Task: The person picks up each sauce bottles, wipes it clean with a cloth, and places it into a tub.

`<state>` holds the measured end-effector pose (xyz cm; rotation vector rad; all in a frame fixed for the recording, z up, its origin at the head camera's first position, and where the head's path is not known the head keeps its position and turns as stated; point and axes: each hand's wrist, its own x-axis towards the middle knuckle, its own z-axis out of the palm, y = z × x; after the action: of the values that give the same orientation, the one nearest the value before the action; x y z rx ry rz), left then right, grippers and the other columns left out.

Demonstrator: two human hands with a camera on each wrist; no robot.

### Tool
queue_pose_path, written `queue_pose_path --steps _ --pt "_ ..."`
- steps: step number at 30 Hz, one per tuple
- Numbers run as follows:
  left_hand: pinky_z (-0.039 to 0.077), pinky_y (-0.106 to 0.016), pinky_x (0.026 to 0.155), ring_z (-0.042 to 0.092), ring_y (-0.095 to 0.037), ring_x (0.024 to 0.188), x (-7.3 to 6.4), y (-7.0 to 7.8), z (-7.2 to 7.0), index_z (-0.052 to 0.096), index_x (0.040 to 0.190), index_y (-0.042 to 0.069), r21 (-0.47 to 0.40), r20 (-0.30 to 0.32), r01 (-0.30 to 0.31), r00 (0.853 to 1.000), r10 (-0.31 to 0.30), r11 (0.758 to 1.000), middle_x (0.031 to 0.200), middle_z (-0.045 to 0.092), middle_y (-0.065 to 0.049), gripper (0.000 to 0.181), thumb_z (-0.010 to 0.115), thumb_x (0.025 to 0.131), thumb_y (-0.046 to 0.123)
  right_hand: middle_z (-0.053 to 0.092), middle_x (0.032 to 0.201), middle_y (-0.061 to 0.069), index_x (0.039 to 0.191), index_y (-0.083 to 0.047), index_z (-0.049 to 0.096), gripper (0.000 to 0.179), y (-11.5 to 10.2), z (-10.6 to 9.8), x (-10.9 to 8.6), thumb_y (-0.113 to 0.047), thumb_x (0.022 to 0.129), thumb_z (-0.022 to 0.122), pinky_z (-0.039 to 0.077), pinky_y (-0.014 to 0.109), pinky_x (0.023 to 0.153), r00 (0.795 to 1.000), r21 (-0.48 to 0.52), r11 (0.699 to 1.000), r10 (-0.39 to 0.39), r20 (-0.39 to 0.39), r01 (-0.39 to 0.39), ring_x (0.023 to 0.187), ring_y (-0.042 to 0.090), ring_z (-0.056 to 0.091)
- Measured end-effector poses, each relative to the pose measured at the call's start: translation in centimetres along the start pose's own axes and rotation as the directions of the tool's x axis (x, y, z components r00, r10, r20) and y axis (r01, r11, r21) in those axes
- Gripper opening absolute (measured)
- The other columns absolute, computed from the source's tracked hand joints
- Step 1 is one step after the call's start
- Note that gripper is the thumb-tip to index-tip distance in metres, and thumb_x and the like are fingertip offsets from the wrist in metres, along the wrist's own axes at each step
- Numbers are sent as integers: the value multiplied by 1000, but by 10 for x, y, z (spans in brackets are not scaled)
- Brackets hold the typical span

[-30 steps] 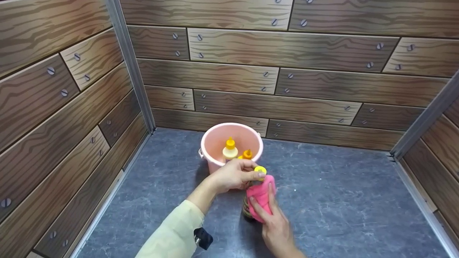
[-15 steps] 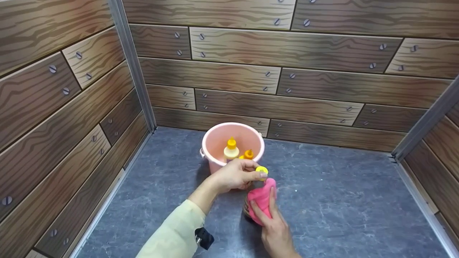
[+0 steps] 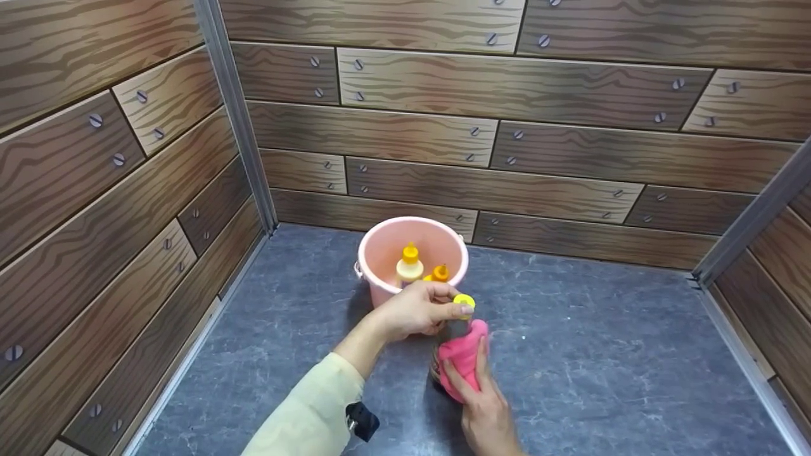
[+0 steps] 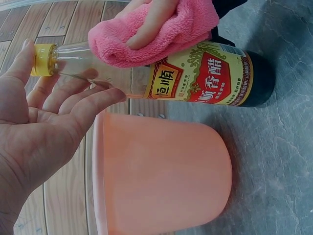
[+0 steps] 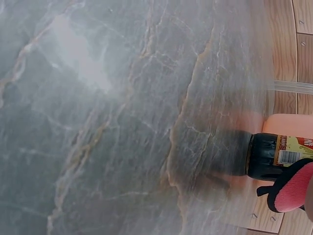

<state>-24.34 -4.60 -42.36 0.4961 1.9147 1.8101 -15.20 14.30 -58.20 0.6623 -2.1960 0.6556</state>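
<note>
My left hand [image 3: 415, 309] pinches the yellow cap of a vinegar bottle between thumb and forefinger. In the left wrist view the bottle [image 4: 215, 78] shows a clear neck, dark liquid low down and a red and yellow label; its other fingers spread beside the neck. A pink cloth [image 3: 464, 361] is pressed round the bottle's side by my right hand [image 3: 486, 411], below the left hand. The cloth has a black edge and loop, seen in the right wrist view, where the bottle's dark base [image 5: 261, 156] stands at the floor.
Just behind the bottle stands a pink bucket [image 3: 374, 253] holding a cream bottle with a yellow nozzle [image 3: 410, 269] and an orange-capped one [image 3: 440, 273]. Wood-patterned walls [image 3: 418, 136] enclose the grey marbled surface [image 3: 602, 335] at the back and sides.
My right hand has slid the pink cloth a little down the bottle, baring more of the neck under the cap. The left hand keeps its pinch on the cap. The view has shifted slightly.
</note>
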Motion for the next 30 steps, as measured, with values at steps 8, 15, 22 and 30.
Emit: queue_pose_path --steps 8,15,22,30 --pt "34 -22 52 40 -13 58 -1 1 1 78 108 10 30 -9 8 1000 -8 1000 79 63 1 14 79 99 20 29 166 32 138 -24 73 88 1 4 -6 20 62 68 61 46 77 1000 6 1000 20 -11 -20 121 43 64" --pt "33 -22 51 39 -13 58 -2 2 1 77 107 9 31 -16 12 1000 -12 999 77 62 3 15 80 98 20 30 167 29 135 -24 75 88 0 6 -11 21 59 70 62 47 78 1000 -6 1000 22 -10 -22 124 46 63" --pt "33 -21 51 39 -13 58 -1 0 1 77 107 8 4 -22 15 1000 -15 1000 79 62 1 12 79 98 16 30 167 29 134 -24 76 86 0 8 -15 20 60 71 62 48 77 999 2 999 40 12 -40 121 44 65" --pt "34 -21 50 39 -13 58 0 1 2 77 108 8 6 -30 20 999 -20 1000 83 65 -2 12 79 99 16 40 159 34 130 -24 78 85 6 14 -22 18 56 72 62 48 75 999 -39 999 -17 -35 16 117 47 66"
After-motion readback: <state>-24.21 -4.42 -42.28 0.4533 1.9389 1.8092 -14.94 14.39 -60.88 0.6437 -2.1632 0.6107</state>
